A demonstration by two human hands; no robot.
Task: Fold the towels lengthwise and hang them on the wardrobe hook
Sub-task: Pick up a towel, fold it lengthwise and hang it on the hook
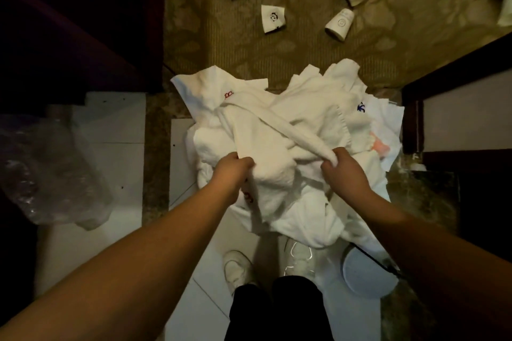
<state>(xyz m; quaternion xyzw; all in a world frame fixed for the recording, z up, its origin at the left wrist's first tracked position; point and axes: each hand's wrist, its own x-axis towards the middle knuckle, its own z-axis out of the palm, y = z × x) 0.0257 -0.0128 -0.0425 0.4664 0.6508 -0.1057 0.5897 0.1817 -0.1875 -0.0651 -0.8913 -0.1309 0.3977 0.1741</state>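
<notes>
A heap of white towels [313,119] lies on the floor in front of me, some with red or blue embroidered marks. My left hand [231,171] grips a fold of the top towel [277,130] at its near edge. My right hand [346,169] pinches a bunched corner of the same towel, which stretches away as a ridge toward the upper left. Both hands are low over the near side of the pile. No wardrobe hook is in view.
Several white paper cups [273,18] lie scattered on the patterned carpet beyond the pile. A crumpled clear plastic bag [52,174] sits on the tiles at left. Dark furniture [69,22] stands at upper left and a dark frame [415,119] at right. My shoes [238,268] stand just below the towels.
</notes>
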